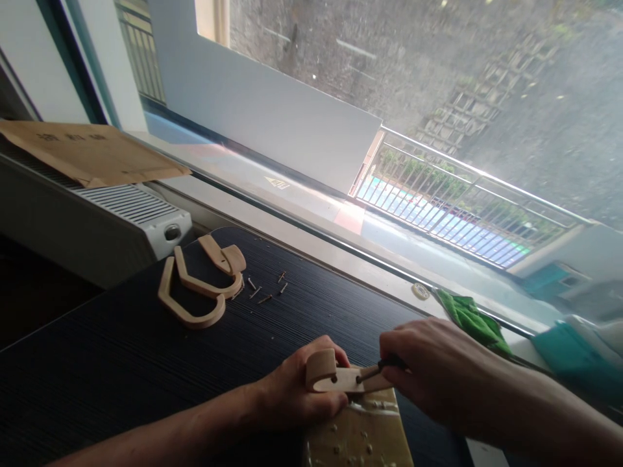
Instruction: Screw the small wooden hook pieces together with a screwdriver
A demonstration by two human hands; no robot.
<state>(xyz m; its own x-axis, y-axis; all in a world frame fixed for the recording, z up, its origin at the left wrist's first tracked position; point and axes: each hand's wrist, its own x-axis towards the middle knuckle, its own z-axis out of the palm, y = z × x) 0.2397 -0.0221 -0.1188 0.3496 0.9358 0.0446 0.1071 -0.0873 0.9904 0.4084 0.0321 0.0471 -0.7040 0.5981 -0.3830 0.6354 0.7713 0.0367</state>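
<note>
My left hand (311, 383) grips a pale wooden hook (348, 378) by its sides, its curled end toward the left. The hook lies against the end of a wooden block (360, 434) that looks wrapped in clear film or tape. My right hand (428, 363) is closed round the black handle of a screwdriver (372, 372). The screwdriver's tip meets one of the holes in the hook; a second hole shows beside the curl. Farther back on the dark table (121, 363) lie more wooden hooks (195, 318), with several loose screws (265, 298) next to them.
A green cloth (474, 318) and a small round disc (420, 291) are on the sill at the right. At the back left stands a radiator (141, 207) with a brown paper envelope (97, 155) on top. A window runs along the table's far side.
</note>
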